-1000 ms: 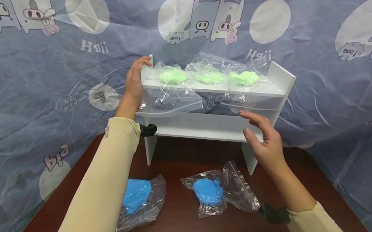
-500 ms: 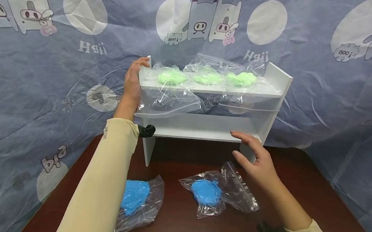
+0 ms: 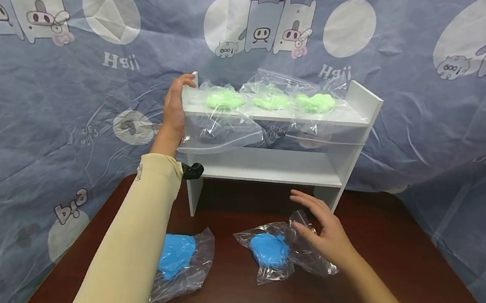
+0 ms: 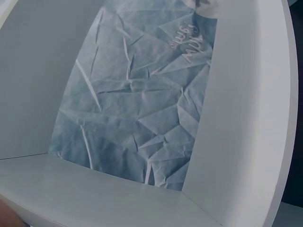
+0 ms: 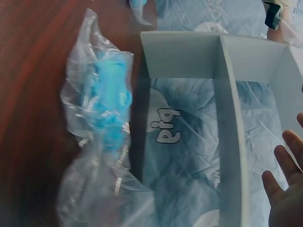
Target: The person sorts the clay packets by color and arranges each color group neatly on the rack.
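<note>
My left hand [image 3: 174, 108] grips the left side panel of a white two-tier shelf [image 3: 273, 166], its fingertips bent over the panel near the top. Only a sliver of that hand shows in the left wrist view, beside the shelf's inside [image 4: 236, 104]. Low in front of the shelf's right leg, my right hand [image 3: 328, 236] hovers with fingers spread and holds nothing. Beneath and beside it, a clear zip bag with a blue lump [image 3: 269, 249] lies on the table; the hand partly covers its zip end. The right wrist view shows this bag [image 5: 111, 94] too.
Three clear bags with light green lumps [image 3: 225, 99] lie on the top tier, their zip ends hanging over its front edge. Another bagged blue lump [image 3: 177, 256] lies on the dark table [image 3: 226, 294], partly behind my left sleeve. A printed cloth [image 3: 158, 22] hangs behind.
My right hand has come down from beside the shelf's right side to just above the right blue bag. My left hand has stayed on the shelf panel.
</note>
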The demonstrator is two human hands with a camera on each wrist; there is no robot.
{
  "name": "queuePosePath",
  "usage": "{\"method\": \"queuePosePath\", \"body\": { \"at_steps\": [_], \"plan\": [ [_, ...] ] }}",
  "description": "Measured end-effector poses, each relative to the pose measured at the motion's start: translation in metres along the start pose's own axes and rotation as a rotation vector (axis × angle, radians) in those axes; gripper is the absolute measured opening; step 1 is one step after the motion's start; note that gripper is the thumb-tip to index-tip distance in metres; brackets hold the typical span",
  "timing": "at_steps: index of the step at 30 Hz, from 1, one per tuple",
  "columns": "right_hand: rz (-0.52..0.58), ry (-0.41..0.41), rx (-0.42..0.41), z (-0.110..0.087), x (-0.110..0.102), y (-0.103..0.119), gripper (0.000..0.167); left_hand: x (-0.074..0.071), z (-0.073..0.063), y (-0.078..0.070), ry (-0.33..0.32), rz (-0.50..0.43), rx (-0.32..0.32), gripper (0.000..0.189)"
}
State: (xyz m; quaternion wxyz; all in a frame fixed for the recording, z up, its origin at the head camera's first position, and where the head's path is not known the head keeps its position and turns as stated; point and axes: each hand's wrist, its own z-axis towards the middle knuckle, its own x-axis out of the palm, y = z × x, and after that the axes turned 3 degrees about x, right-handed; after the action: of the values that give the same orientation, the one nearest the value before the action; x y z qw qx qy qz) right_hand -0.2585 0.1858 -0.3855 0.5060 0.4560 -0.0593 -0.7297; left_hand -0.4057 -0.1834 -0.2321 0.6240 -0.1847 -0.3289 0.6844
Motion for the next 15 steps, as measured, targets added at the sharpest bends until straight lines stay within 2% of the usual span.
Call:
{"method": "queuePosePath", "body": {
  "at_steps": [7, 15],
  "plan": [
    [0.018, 0.036, 0.05, -0.016, 0.015, -0.013, 0.067, -0.002, 0.0, 0.0, 0.011, 0.089, -0.005, 0.028],
    [0.028, 0.101, 0.078, -0.034, 0.036, -0.036, 0.075, -0.002, 0.001, 0.0, 0.012, 0.055, 0.012, 0.025]
  ]
}}
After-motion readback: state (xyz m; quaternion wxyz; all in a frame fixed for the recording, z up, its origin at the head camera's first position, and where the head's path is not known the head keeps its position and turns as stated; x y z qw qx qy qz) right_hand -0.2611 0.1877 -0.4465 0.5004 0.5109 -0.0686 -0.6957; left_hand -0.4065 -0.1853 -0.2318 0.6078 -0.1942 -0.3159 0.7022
